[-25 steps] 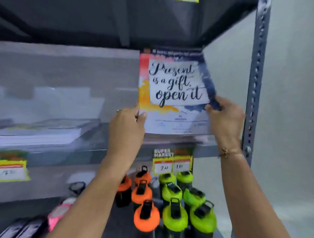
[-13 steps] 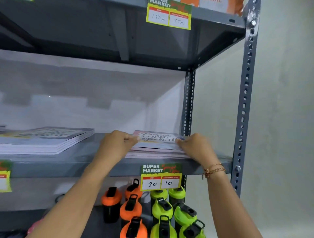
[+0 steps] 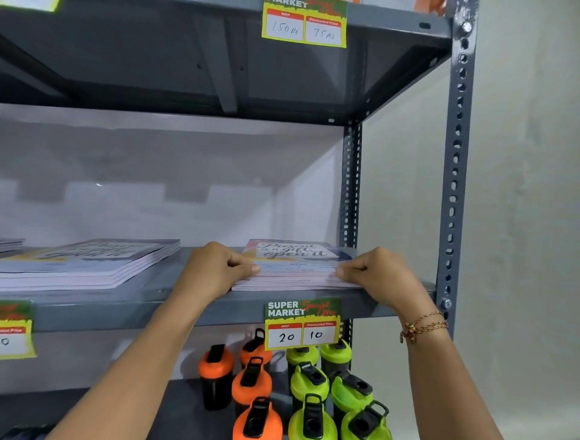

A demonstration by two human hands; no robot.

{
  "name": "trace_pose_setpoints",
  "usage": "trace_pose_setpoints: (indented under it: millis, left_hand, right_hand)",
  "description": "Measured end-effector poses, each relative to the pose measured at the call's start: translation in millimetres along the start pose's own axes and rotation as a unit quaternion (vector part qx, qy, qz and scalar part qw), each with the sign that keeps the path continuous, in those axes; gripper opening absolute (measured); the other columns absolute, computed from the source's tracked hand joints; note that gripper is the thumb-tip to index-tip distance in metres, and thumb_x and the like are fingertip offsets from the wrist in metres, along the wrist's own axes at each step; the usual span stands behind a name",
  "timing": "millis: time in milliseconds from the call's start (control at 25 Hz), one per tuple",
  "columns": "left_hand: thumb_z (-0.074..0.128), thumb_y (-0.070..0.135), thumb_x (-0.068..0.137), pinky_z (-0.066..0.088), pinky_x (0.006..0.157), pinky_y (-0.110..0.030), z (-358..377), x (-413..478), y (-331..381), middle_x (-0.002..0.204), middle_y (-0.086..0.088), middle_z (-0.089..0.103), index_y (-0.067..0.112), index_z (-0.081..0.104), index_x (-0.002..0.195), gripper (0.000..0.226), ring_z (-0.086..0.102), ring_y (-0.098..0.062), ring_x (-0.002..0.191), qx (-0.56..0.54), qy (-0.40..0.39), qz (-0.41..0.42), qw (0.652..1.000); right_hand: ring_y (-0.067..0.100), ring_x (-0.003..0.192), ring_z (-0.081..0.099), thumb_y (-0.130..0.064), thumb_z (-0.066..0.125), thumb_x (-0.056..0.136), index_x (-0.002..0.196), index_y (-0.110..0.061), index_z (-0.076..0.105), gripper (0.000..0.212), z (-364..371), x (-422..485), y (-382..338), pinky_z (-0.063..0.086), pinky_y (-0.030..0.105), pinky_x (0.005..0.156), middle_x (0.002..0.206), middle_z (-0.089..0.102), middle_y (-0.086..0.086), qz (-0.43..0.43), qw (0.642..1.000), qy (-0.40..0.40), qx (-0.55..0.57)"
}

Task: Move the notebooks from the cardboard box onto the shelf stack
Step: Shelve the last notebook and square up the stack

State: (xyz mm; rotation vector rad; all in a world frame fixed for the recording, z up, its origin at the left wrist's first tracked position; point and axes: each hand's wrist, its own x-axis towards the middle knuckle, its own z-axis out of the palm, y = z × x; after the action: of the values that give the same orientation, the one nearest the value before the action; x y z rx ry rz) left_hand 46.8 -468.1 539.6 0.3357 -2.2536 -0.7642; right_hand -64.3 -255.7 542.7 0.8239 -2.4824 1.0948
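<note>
Pinching the front corners of the notebooks [image 3: 295, 267] at centre right of the frame, the left hand [image 3: 216, 271] and right hand [image 3: 381, 273] probably square the stack on the shelf [image 3: 188, 309] edge

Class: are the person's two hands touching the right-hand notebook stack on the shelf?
Touching. The head view shows the left hand and right hand pressing fingertips against the notebook stack's side edges.

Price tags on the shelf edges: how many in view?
4. One on the top shelf edge reading 150/75, one under the right notebook stack reading 20/10, one cut off at far left, and a sliver at top left.
</note>
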Motion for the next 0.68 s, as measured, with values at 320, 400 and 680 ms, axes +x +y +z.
trace_pose_setpoints:
  millis: [320, 400, 680]
  left_hand:
    - [0.079, 0.008, 0.071, 0.049, 0.068, -0.018, -10.2, 1.1, -7.2, 0.098, -0.01, 0.076, 0.008, 0.075, 0.097, 0.026, 0.061, -0.008, 0.069, -0.022, -0.004, -0.028, 0.999]
    - [0.081, 0.008, 0.068, 0.051, 0.079, -0.023, -13.0, 1.3, -8.5, 0.097, -0.009, 0.076, 0.008, 0.076, 0.093, 0.025, 0.064, -0.01, 0.075, -0.038, -0.004, -0.034, 0.999]
    - [0.083, 0.009, 0.066, 0.044, 0.086, -0.024, -17.0, 3.3, -10.2, 0.099, -0.008, 0.076, 0.008, 0.076, 0.09, 0.025, 0.065, -0.01, 0.083, -0.041, -0.018, -0.038, 0.998]
  right_hand:
    - [0.022, 0.095, 0.066, -0.024, 0.071, 0.081, 0.103, -0.012, 0.072, 0.025, 2.9, -4.4, -1.7, 0.046, 0.021, 0.074, 0.106, 0.074, 0.01, 0.009, 0.999, 0.046, -0.026]
    - [0.024, 0.094, 0.067, -0.023, 0.073, 0.078, 0.099, -0.011, 0.074, 0.024, 3.3, -9.7, -1.5, 0.051, 0.025, 0.079, 0.103, 0.074, 0.011, 0.011, 0.997, 0.07, -0.016]
    - [0.027, 0.099, 0.065, -0.025, 0.072, 0.079, 0.101, -0.012, 0.073, 0.025, 5.8, -19.1, -4.9, 0.052, 0.028, 0.088, 0.106, 0.074, 0.013, 0.01, 0.995, 0.101, -0.014]
